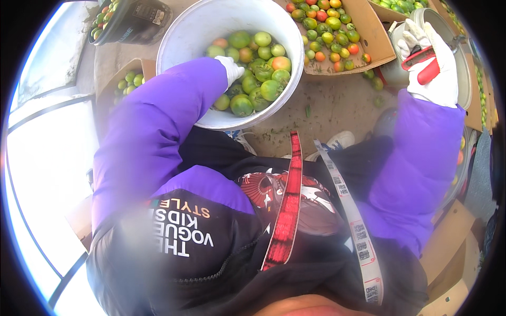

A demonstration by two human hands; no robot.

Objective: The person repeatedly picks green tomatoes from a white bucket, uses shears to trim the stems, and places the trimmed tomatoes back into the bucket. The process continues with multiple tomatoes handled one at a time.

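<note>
My left hand (233, 71), in a white glove, reaches into a large white bucket (180, 51) and touches the tomatoes (253, 89) there. Its fingertips are partly hidden, so whether they grip a tomato cannot be told. Most of the tomatoes in the bucket are green, with a few turning orange. Raised at the upper right, my right hand (442, 75), also gloved in white, is closed around red-handled pruning shears (429, 73). The blades of the shears are hard to make out.
A cardboard box (373, 37) of red, orange and green tomatoes stands beyond the bucket on the right. A black bucket (138, 23) of tomatoes is at the upper left. Left of the white bucket sits a smaller box (148, 69). Loose green tomatoes (375, 81) lie on the floor.
</note>
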